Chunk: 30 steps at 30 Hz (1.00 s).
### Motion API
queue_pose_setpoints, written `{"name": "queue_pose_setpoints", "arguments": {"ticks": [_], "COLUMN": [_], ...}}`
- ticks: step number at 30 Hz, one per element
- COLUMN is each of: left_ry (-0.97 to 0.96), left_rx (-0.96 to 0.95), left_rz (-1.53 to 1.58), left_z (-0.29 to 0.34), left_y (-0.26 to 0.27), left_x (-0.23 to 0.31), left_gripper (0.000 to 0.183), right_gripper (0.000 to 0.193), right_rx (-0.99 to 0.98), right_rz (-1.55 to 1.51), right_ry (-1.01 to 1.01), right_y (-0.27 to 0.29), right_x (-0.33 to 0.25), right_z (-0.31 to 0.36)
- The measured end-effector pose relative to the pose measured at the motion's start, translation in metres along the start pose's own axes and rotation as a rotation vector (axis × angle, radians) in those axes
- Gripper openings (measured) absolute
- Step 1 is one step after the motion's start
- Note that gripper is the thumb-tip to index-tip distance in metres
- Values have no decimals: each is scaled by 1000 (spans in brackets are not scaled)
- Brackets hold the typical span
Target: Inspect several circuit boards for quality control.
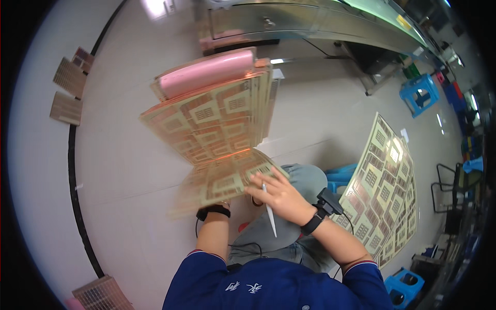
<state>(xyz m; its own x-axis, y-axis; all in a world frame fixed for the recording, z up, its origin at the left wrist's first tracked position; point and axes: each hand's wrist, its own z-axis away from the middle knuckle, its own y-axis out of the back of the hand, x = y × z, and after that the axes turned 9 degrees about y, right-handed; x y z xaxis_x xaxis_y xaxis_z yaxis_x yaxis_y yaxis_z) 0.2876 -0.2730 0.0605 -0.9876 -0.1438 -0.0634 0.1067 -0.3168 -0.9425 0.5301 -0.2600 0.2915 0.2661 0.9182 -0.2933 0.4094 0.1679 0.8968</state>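
A printed circuit board panel point(230, 178), cream with copper patterns, lies tilted in front of me, its outer left part smeared by motion. It meets a stack of similar upright panels point(206, 121) at its far edge. My left hand is hidden beneath the tilted panel; only its wrist with a black band point(214, 211) shows. My right hand point(281, 197) rests its fingers at the panel's right edge and holds a slim white pen point(270, 214), pointing back toward me. A pink roll or padded sheet point(206, 72) lies against the top of the stack.
Another group of patterned panels point(382, 186) leans at my right beside a blue stool. A metal bench point(289, 23) stands ahead, with a blue stool point(419, 95) to its right. Small boards point(67, 108) lean along the left wall; another panel point(101, 294) stands lower left.
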Motion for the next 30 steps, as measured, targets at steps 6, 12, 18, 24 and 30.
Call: {"name": "queue_pose_setpoints", "arguments": {"ticks": [6, 12, 18, 24, 30], "left_ry": [43, 177, 571, 841, 747], "left_rx": [286, 256, -127, -376, -292], "left_rz": [-35, -243, -367, -788, -1383], "left_z": [-66, -81, -28, 57, 105], "left_y": [-35, -78, -128, -194, -154], "left_x": [-15, -70, -162, -254, -297], "left_gripper": [47, 51, 48, 50, 55], "right_gripper": [51, 40, 28, 17, 11], "right_rx": [208, 420, 544, 670, 810], "right_rz": [29, 280, 546, 619, 568], "right_ry": [-378, -1010, -1516, -1722, -1767], "right_y": [75, 111, 109, 68, 56], "right_x": [4, -16, -101, -158, -160], "right_z": [50, 205, 354, 403, 417]}}
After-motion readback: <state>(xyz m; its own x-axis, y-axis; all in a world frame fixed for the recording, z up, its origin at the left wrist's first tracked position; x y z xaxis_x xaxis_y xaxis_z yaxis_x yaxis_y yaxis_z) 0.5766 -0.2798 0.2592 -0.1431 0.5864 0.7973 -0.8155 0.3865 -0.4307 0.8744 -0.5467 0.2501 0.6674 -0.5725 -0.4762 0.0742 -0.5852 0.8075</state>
